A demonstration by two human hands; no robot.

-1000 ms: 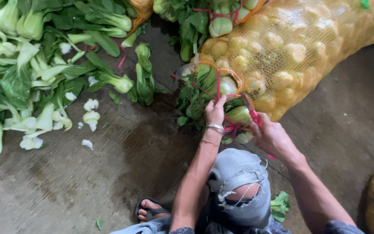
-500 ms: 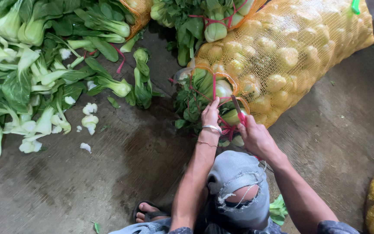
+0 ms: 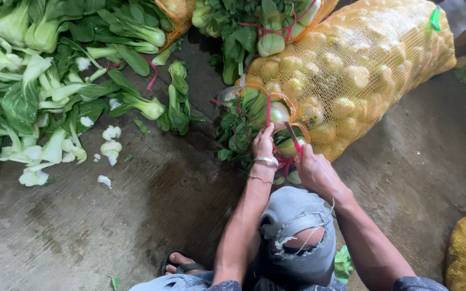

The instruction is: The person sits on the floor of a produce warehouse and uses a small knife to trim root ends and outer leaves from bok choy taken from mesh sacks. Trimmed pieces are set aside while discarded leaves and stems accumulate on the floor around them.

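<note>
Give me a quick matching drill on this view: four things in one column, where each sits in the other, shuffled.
Things:
1. left hand
2. right hand
3. loose greens
4. mesh sack

Places:
A. spread on the floor at the far left
B. lying on its side, full of pale round vegetables
C. on the red string at the sack's mouth
D. holding a small red-handled blade by the sack's mouth

Pairs: 1-C, 2-D, 3-A, 4-B
</note>
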